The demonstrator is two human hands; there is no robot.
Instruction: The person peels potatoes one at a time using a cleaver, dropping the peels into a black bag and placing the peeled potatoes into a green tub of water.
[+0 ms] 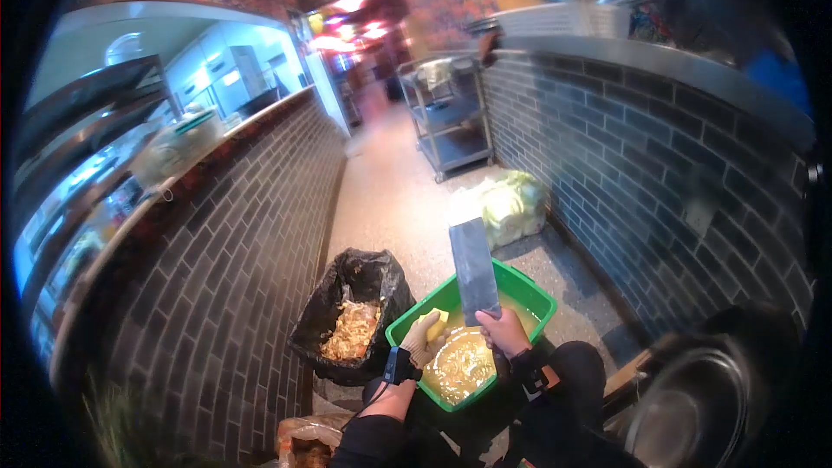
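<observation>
A large cleaver-like blade (473,267), wide and grey, stands upright over a green tub (525,284). My right hand (505,332), bare, is closed round its lower end. To its left my left hand (422,342), in a light knitted glove, grips a yellow piece (440,322) that looks like a peeled vegetable or a sponge; I cannot make out which. It is over the tub's left part, apart from the blade. Cloudy yellowish water (459,368) with bright reflections fills the tub.
Left of the tub stands a black-lined bin (396,288) with food scraps. A filled pale bag (517,208) lies ahead by the right brick wall (607,121). Beyond is a wheeled cart (461,159). A metal bowl (689,407) is at lower right, an open bag (299,433) at lower left.
</observation>
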